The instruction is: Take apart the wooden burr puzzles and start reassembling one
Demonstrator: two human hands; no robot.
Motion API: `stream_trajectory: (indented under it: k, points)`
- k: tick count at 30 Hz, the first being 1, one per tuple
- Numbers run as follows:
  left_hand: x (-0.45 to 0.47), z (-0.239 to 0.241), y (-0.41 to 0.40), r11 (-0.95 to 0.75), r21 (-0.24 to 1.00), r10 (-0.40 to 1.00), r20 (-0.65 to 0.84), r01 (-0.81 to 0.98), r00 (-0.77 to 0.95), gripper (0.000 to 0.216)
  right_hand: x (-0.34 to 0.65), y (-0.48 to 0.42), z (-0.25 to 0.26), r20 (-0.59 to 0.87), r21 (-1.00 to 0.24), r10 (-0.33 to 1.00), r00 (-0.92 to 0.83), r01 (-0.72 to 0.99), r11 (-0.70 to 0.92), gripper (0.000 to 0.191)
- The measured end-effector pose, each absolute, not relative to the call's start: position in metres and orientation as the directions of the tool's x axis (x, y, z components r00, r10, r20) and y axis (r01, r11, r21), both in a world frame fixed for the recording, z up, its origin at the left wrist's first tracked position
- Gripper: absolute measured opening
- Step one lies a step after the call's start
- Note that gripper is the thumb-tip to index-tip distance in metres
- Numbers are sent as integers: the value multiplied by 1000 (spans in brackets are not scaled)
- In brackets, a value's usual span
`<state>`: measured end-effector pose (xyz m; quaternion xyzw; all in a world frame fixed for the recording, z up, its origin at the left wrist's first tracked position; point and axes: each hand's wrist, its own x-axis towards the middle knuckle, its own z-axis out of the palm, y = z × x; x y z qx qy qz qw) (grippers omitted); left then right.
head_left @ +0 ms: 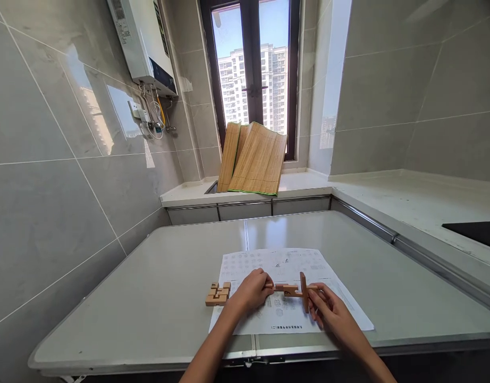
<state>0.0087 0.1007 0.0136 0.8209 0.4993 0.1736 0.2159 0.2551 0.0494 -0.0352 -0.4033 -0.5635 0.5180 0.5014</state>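
Note:
My left hand [252,290] is closed, its fingertips pinching the left end of a notched wooden puzzle piece [290,291] that lies level and bears a dark mark. Crossing that piece near its right end is a second wooden puzzle piece [304,293], standing upright. The fingers of my right hand [329,309] close on the crossed pieces from the right. Whether the two are locked together or only touching, I cannot tell. Left of my left hand, several more notched wooden puzzle pieces [218,295] sit grouped at the paper's left edge.
Under my hands a printed paper sheet [309,263] lies on the pale folding table [169,298]. Behind the table runs a white counter [301,180], where bamboo mats [259,159] lean before the window. A water heater [143,42] hangs on the left wall.

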Motion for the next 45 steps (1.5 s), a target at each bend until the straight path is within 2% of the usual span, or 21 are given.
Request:
stream_trajectory:
  k: [7,11,16,24,32,39,45]
  points:
    - [4,33,81,-280,740,946,106,612,305,37,252,49,-36,149,-988,969,-197,-63,139,42]
    - [15,42,70,-216,875,945,76,434,318,46,251,50,-41,145,-989,966,-213,-67,133,43]
    - [31,51,61,-162,954,928,59,254,368,46,252,50,-42,157,-987,952,-262,-59,147,39]
    - [36,71,53,-142,971,931,65,191,360,43,254,44,-32,161,-987,932,-326,-33,159,38]
    - [38,77,68,-210,958,850,81,193,520,43,254,37,-15,174,-982,893,-415,1,191,38]
    - [46,79,77,-248,924,775,10,290,632,50,256,34,-10,185,-978,880,-436,5,208,38]
    - [49,77,78,-311,880,771,14,358,636,50,256,35,-10,168,-978,871,-461,31,205,37]
